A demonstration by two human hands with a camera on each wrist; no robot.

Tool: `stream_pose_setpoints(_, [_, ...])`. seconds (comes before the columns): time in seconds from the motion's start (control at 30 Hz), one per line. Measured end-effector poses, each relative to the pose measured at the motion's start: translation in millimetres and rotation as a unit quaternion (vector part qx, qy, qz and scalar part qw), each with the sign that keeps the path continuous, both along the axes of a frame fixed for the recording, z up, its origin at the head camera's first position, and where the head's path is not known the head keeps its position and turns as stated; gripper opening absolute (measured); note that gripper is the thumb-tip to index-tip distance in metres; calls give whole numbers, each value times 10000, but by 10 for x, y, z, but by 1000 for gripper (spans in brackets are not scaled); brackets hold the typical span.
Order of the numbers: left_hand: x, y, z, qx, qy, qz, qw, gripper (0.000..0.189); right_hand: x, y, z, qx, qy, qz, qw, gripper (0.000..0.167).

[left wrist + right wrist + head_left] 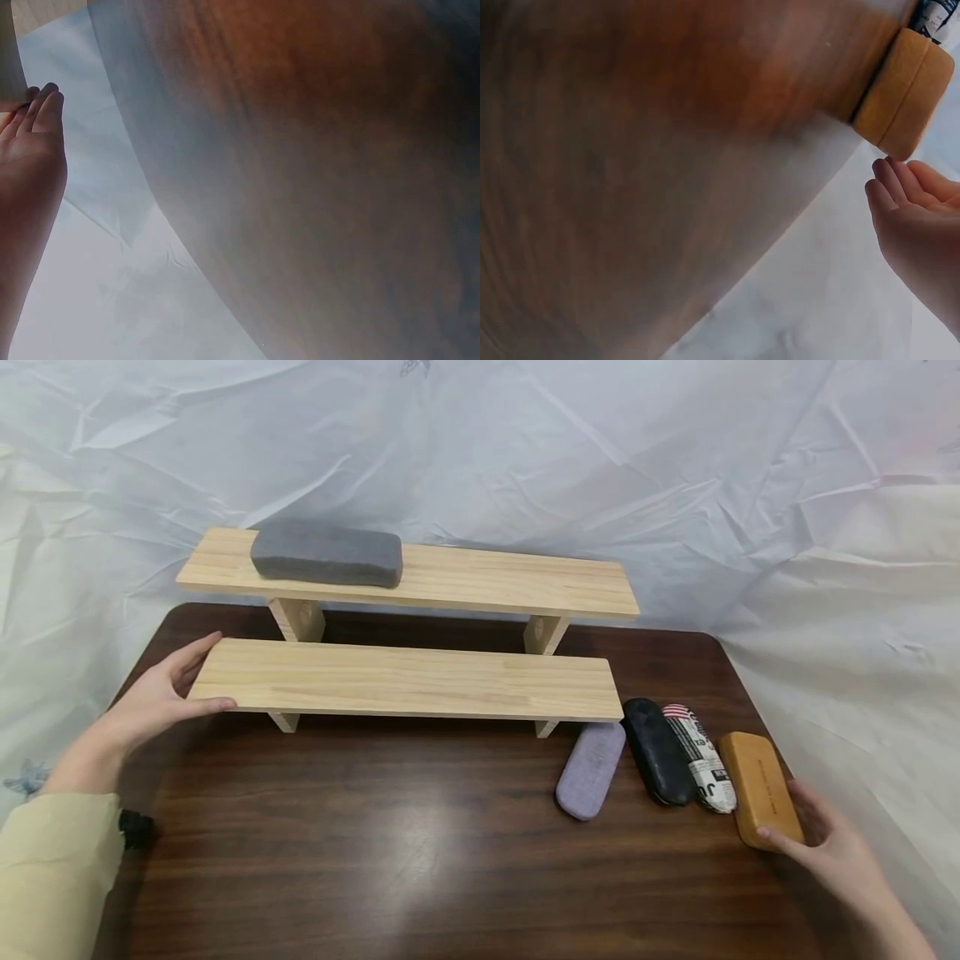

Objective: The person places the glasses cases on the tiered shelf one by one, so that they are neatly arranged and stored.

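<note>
My left hand (153, 693) grips the left end of the lower board of a two-tier wooden shelf (405, 681), thumb at the front edge and fingers at the back. In the left wrist view the fingers (49, 112) meet the board's edge. On the far right, my right hand (836, 852) is spread around the near end of a tan glasses case (761, 789). Its thumb overlaps the case's near end in the head view. In the right wrist view, its loosely bent fingers (889, 184) are right by the end of the case.
A grey glasses case (326, 556) lies on the left of the upper board (510, 578). Lavender (591, 772), black (658, 752) and newspaper-print (701, 760) glasses cases lie between the shelf and the tan one. White sheeting (525, 452) surrounds the dark wooden table (360, 843).
</note>
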State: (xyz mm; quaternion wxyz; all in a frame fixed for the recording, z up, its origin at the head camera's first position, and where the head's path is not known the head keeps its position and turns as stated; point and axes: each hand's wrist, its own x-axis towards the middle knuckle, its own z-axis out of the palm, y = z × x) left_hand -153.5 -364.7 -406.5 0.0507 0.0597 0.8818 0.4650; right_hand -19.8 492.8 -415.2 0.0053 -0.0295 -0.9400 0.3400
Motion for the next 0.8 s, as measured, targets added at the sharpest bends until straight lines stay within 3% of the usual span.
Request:
stream_pose_setpoints(0.5, [-7, 4, -2, -48, -18, -1, 10000, 104, -68, -23, -43, 764, -411, -312, 9957, 107])
stream_pose_setpoints(0.8, [0, 3, -3, -28, -35, 44, 10000, 105, -99, -80, -66, 1005, -405, -445, 9931, 114])
